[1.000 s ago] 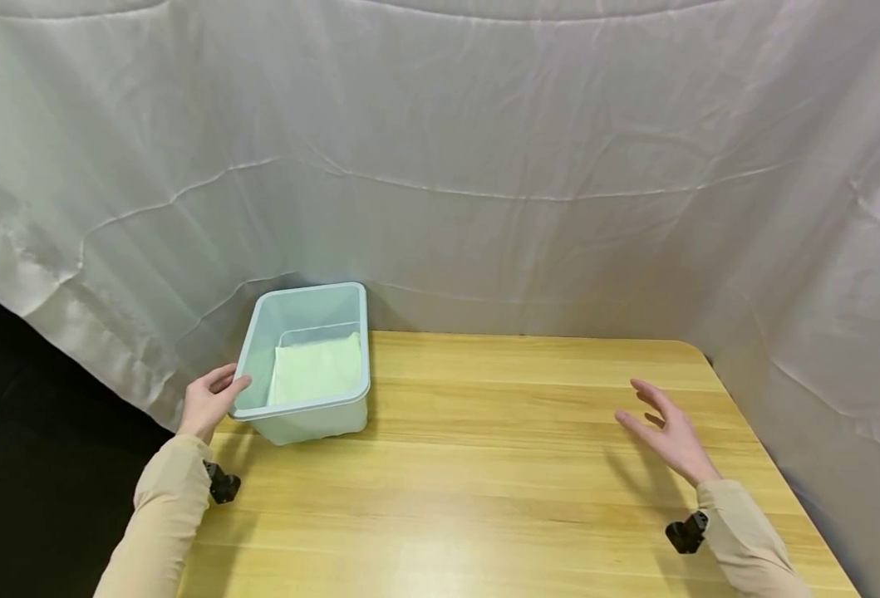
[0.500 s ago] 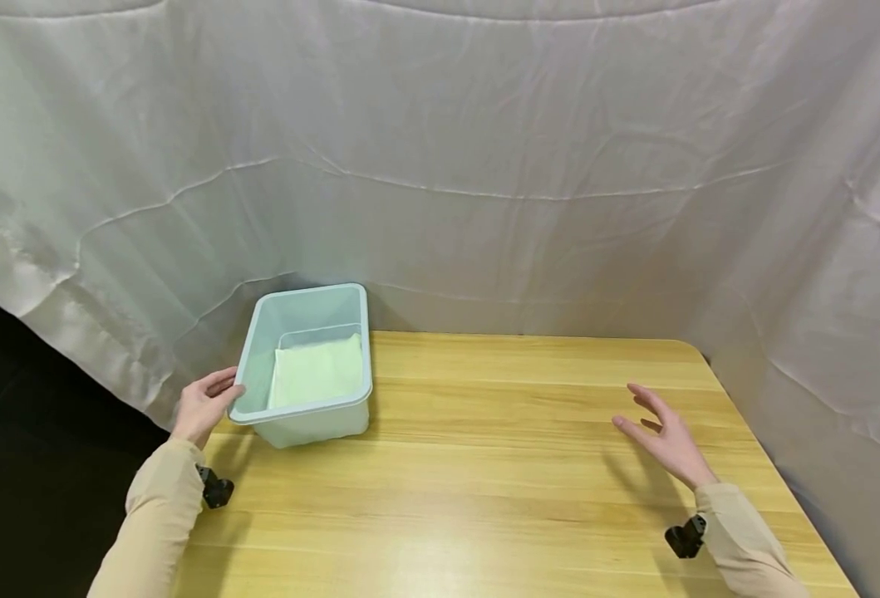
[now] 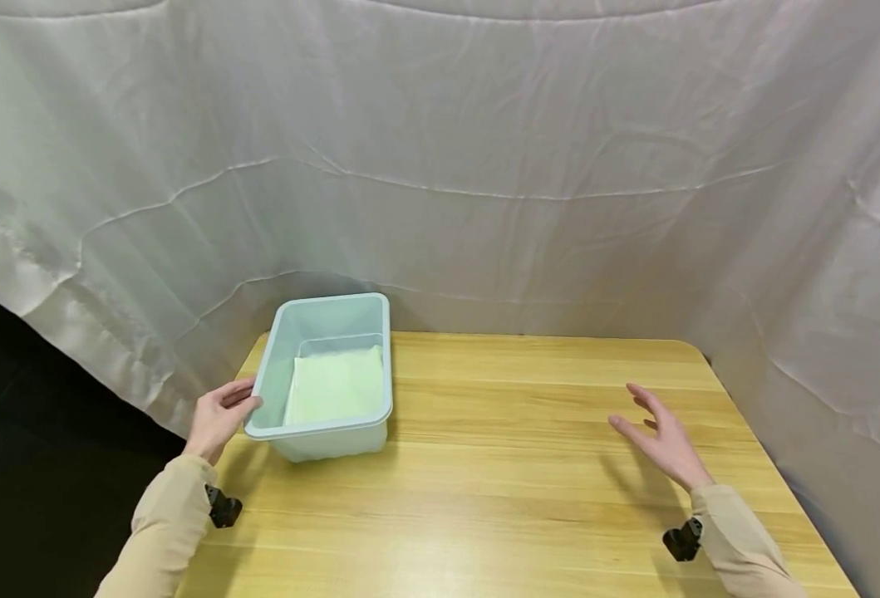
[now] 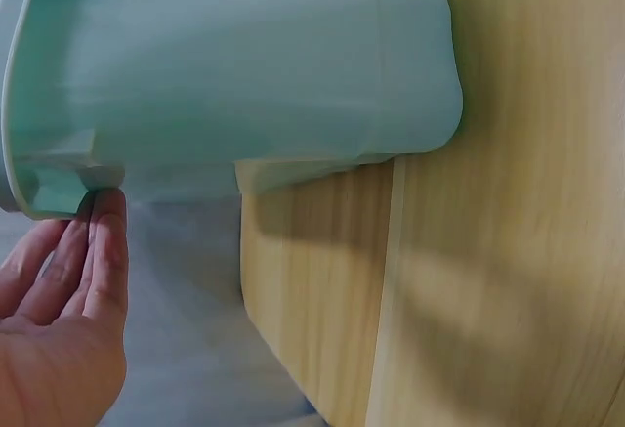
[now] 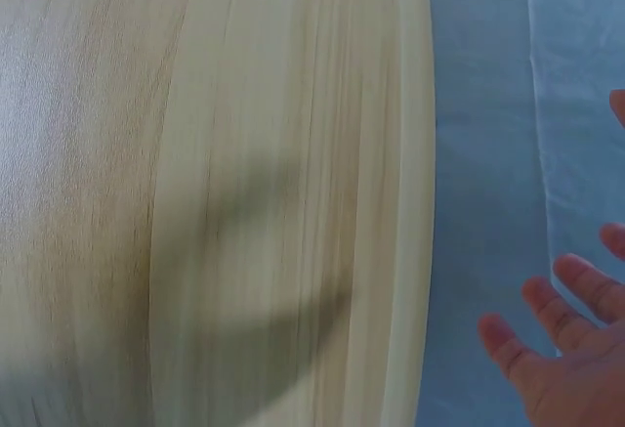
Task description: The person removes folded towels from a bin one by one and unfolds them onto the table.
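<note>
A light blue-green plastic bin [image 3: 327, 443] stands at the left of the wooden table. Inside lies a pale green, flat piece that looks like folded cloth [image 3: 336, 386]. My left hand [image 3: 218, 415] grips the bin's left rim near its front corner, thumb over the edge. In the left wrist view, the fingers [image 4: 105, 261] reach up under the rim's lip, and the thumb is hidden. Far to the right, my right hand [image 3: 667, 444] hovers above the table, fingers spread and thumb apart, holding nothing. The right wrist view catches part of these spread fingers [image 5: 557, 315].
The wooden table [image 3: 499, 432] has a rounded far right corner. Pale grey curtain [image 3: 484, 166] hangs along the back and both sides. Dark space [image 3: 51, 465] lies beyond the table at the left. A small black camera sits on each wrist.
The bin has shifted a little to the right and toward me, with my left hand on its rim. My right hand stays nearly where it was.
</note>
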The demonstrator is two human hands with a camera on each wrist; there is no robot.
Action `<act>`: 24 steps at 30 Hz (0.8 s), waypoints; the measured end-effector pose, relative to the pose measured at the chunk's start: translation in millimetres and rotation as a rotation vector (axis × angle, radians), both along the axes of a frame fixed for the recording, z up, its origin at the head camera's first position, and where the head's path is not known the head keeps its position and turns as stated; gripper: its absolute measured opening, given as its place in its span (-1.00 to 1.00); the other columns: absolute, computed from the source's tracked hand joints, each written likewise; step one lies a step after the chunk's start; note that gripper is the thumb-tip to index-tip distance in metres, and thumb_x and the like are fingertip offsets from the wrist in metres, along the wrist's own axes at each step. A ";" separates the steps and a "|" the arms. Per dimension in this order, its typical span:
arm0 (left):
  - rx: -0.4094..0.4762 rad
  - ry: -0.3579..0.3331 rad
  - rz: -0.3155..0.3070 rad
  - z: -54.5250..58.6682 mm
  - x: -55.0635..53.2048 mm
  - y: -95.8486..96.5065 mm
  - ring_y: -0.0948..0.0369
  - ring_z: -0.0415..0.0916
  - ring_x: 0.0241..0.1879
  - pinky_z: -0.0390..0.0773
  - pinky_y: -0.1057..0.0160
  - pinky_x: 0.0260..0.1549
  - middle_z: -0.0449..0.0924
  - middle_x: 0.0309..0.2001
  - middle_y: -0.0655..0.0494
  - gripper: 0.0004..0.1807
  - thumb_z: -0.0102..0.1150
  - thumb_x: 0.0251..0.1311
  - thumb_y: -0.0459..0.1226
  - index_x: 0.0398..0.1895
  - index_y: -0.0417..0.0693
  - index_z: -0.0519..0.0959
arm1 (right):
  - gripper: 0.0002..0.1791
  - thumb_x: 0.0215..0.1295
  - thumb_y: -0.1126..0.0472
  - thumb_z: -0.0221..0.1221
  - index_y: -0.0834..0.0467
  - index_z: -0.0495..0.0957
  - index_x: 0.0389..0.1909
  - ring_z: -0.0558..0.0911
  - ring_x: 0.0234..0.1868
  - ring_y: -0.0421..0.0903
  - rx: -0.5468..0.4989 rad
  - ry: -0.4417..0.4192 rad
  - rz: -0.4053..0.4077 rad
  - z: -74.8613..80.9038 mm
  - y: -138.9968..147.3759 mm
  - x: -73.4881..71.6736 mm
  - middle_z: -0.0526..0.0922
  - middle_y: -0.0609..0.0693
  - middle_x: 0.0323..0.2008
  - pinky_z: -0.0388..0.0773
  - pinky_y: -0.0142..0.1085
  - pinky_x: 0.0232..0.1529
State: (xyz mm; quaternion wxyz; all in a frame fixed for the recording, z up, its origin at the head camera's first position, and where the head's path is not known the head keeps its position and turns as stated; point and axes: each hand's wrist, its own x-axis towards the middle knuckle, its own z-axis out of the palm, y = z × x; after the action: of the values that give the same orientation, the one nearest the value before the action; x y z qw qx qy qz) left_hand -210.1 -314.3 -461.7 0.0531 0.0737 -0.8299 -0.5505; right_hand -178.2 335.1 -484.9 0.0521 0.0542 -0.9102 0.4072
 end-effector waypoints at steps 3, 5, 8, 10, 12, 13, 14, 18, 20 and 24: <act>-0.013 -0.020 -0.013 -0.1 2.2 9.6 0.74 0.43 -0.24 0.53 0.66 -0.21 0.59 0.19 -0.22 -0.43 0.22 0.31 -0.37 0.35 -0.44 0.38 | -0.15 0.43 0.01 0.20 0.32 0.05 0.54 0.21 0.44 0.43 0.010 0.004 -0.004 1.6 -3.9 -0.3 0.20 0.45 0.47 0.27 0.36 0.31; -0.010 -0.027 -0.022 -0.3 3.5 16.3 0.73 0.44 -0.24 0.53 0.66 -0.20 0.49 0.27 -0.40 -0.43 0.23 0.30 -0.38 0.35 -0.44 0.38 | -0.14 0.42 0.00 0.20 0.33 0.05 0.54 0.22 0.43 0.42 0.020 0.004 -0.006 3.3 -7.3 -0.6 0.21 0.44 0.46 0.27 0.36 0.31; 0.007 -0.028 -0.039 -0.5 5.0 26.3 0.71 0.46 -0.24 0.54 0.65 -0.18 0.46 0.29 -0.44 -0.43 0.23 0.29 -0.40 0.34 -0.44 0.40 | -0.13 0.43 -0.04 0.19 0.33 0.04 0.54 0.24 0.42 0.39 0.038 0.001 -0.009 7.1 -12.7 -1.2 0.23 0.43 0.45 0.27 0.35 0.32; 0.015 -0.029 -0.051 -0.4 6.4 33.3 0.70 0.47 -0.23 0.55 0.64 -0.17 0.47 0.28 -0.42 -0.43 0.25 0.27 -0.40 0.33 -0.43 0.41 | -0.12 0.43 -0.06 0.17 0.32 0.03 0.54 0.24 0.42 0.38 0.044 -0.002 -0.008 9.7 -16.2 -1.5 0.23 0.43 0.45 0.26 0.34 0.33; 0.031 -0.031 -0.069 -0.3 7.9 40.3 0.68 0.49 -0.22 0.55 0.62 -0.16 0.48 0.28 -0.42 -0.43 0.26 0.26 -0.41 0.32 -0.43 0.41 | -0.12 0.44 -0.07 0.16 0.32 0.03 0.54 0.25 0.41 0.37 0.053 -0.006 -0.008 12.2 -19.6 -1.7 0.23 0.42 0.45 0.26 0.33 0.33; 0.040 -0.033 -0.076 -0.3 8.8 43.8 0.67 0.50 -0.22 0.56 0.62 -0.15 0.48 0.28 -0.42 -0.43 0.26 0.25 -0.41 0.32 -0.43 0.42 | -0.12 0.44 -0.08 0.16 0.31 0.03 0.54 0.25 0.41 0.36 0.058 -0.008 -0.008 13.4 -21.3 -1.8 0.23 0.42 0.45 0.26 0.32 0.33; 0.048 -0.036 -0.086 -0.3 9.8 47.2 0.66 0.50 -0.21 0.56 0.61 -0.14 0.48 0.28 -0.42 -0.42 0.27 0.25 -0.41 0.32 -0.43 0.41 | -0.11 0.44 -0.09 0.15 0.31 0.02 0.55 0.25 0.41 0.35 0.064 -0.011 -0.007 14.4 -23.2 -1.9 0.23 0.42 0.44 0.27 0.32 0.33; 0.080 -0.036 -0.117 -1.2 13.7 60.6 0.62 0.52 -0.20 0.57 0.59 -0.11 0.48 0.26 -0.43 -0.42 0.27 0.22 -0.42 0.31 -0.46 0.41 | -0.11 0.43 -0.13 0.14 0.31 0.04 0.54 0.27 0.39 0.34 0.085 -0.016 -0.005 18.3 -30.3 -3.4 0.24 0.42 0.42 0.26 0.32 0.33; 0.099 -0.028 -0.127 -1.8 15.1 67.6 0.59 0.54 -0.20 0.58 0.58 -0.11 0.50 0.24 -0.44 -0.42 0.28 0.21 -0.44 0.29 -0.48 0.42 | -0.11 0.43 -0.14 0.14 0.31 0.05 0.53 0.28 0.39 0.33 0.092 -0.021 -0.001 21.0 -34.3 -3.8 0.25 0.41 0.42 0.26 0.32 0.33; 0.139 -0.020 -0.134 -3.4 17.9 81.5 0.54 0.58 -0.21 0.60 0.56 -0.11 0.55 0.19 -0.43 -0.44 0.29 0.16 -0.47 0.26 -0.50 0.45 | -0.10 0.43 -0.18 0.13 0.30 0.05 0.53 0.28 0.39 0.31 0.108 -0.034 0.013 27.6 -43.0 -3.5 0.25 0.39 0.41 0.28 0.32 0.31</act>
State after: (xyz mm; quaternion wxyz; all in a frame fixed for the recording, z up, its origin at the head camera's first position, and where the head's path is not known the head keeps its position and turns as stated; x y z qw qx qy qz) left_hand -192.1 -232.8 -465.1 0.0026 0.0268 -0.7933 -0.6083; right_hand -181.7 292.1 -457.3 0.0309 0.0557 -0.9313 0.3586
